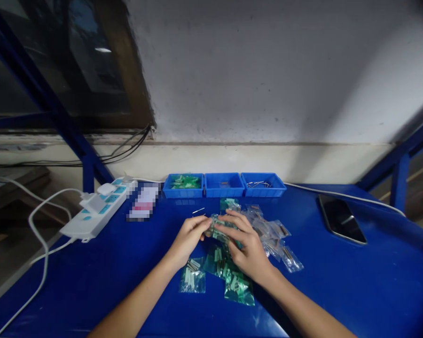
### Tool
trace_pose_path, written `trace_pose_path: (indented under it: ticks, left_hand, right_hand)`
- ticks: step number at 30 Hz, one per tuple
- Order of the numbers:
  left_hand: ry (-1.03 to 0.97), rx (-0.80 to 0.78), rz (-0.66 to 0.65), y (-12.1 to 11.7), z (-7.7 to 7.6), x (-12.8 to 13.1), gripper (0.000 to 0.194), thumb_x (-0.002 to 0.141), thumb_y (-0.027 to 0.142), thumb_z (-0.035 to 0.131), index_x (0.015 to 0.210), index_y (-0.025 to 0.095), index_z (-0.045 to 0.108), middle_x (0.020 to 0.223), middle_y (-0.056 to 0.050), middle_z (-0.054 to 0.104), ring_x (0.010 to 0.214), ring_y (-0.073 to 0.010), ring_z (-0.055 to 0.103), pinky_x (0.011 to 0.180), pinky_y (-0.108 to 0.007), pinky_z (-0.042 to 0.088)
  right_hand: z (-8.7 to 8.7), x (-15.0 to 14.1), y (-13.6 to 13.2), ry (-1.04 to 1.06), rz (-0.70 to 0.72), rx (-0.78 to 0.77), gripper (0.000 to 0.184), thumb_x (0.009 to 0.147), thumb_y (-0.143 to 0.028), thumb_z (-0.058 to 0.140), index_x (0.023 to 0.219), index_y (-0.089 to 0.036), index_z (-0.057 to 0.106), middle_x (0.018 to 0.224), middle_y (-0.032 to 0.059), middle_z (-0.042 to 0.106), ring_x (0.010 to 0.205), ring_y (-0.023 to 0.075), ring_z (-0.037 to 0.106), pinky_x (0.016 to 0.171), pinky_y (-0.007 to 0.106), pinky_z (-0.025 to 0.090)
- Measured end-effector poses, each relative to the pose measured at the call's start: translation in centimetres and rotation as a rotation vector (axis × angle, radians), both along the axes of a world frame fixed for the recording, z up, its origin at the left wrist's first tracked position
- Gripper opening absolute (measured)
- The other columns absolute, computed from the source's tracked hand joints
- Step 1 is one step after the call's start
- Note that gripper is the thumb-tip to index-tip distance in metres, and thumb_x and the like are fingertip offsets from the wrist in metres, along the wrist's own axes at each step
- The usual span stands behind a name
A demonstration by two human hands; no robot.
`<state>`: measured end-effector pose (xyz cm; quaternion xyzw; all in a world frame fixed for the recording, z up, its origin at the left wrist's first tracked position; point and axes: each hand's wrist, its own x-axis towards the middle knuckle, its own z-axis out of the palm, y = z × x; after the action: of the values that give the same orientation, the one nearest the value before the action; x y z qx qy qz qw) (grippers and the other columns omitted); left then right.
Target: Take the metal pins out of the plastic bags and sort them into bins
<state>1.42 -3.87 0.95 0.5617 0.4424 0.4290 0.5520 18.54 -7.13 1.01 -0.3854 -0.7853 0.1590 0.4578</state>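
A small green-tinted clear plastic bag [219, 230] is between my two hands above the table. My left hand [189, 235] pinches its left side with thumb and fingertips. My right hand [245, 241] is curved over the bag's right side, its long fingers across the top and the thumb lower down; part of the bag is hidden beneath them. Below lie more green bags [238, 285] with pale strips and dark pins inside, and another small bag [192, 277] lies to their left. Clear bags of brownish pieces [273, 232] are piled right of my right hand.
Three blue bins stand at the back: the left bin [183, 193] with green bags, the middle bin [224, 192], and the right bin [264, 193] with thin metal rods. A phone [341, 219] lies right; a power strip [88, 220] with white cables lies left.
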Motion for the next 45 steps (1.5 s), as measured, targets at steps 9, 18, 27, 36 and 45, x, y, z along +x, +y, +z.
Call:
trace_pose_path:
  ticks: [9, 18, 27, 36, 45]
  left_hand:
    - [0.318, 0.594, 0.229, -0.2, 1.0, -0.7, 0.017, 0.087, 0.026, 0.053, 0.085, 0.016, 0.066, 0.078, -0.003, 0.062, 0.068, -0.0135, 0.056, 0.062, -0.024, 0.044]
    - [0.564, 0.912, -0.050, -0.9, 0.6, -0.3, 0.024, 0.088, 0.018, 0.051, 0.108, 0.023, 0.064, 0.108, -0.008, 0.062, 0.103, -0.0220, 0.053, 0.089, -0.039, 0.043]
    - [0.111, 0.167, -0.047, -0.4, 1.0, -0.4, 0.045, 0.091, 0.048, 0.039, 0.085, 0.012, 0.066, 0.077, -0.008, 0.064, 0.069, -0.0157, 0.057, 0.061, -0.025, 0.043]
    - [0.162, 0.197, 0.130, -0.1, 0.7, -0.5, 0.023, 0.085, 0.033, 0.055, 0.093, 0.015, 0.066, 0.076, -0.004, 0.064, 0.065, -0.0148, 0.057, 0.057, -0.024, 0.043]
    - [0.546, 0.842, 0.002, -1.1, 1.1, -0.1, 0.026, 0.088, 0.018, 0.049, 0.106, 0.025, 0.066, 0.102, -0.007, 0.064, 0.096, -0.0208, 0.056, 0.085, -0.037, 0.045]
  right_hand:
    - [1.0, -0.5, -0.2, 0.225, -0.175, -0.426, 0.024, 0.080, -0.033, 0.056, 0.096, -0.022, 0.070, 0.097, 0.0091, 0.051, 0.097, 0.0253, 0.050, 0.089, 0.046, 0.042]
    - [0.8, -0.5, 0.8, 0.905, 0.043, -0.914, 0.026, 0.074, -0.042, 0.067, 0.076, -0.017, 0.067, 0.074, 0.0034, 0.063, 0.067, 0.0150, 0.056, 0.066, 0.028, 0.046]
    - [0.6, -0.4, -0.1, 0.296, -0.114, -0.249, 0.027, 0.081, -0.016, 0.052, 0.103, -0.025, 0.066, 0.106, 0.0055, 0.065, 0.101, 0.0227, 0.059, 0.088, 0.039, 0.046]
    - [0.6, -0.5, -0.2, 0.096, -0.117, -0.269, 0.042, 0.072, -0.011, 0.051, 0.110, -0.026, 0.065, 0.122, 0.0096, 0.048, 0.112, 0.0276, 0.049, 0.076, 0.037, 0.050]
    - [0.5, -0.4, 1.0, 0.697, -0.007, -0.759, 0.038, 0.080, -0.047, 0.058, 0.095, -0.014, 0.067, 0.074, 0.0063, 0.066, 0.071, 0.0183, 0.061, 0.070, 0.031, 0.049]
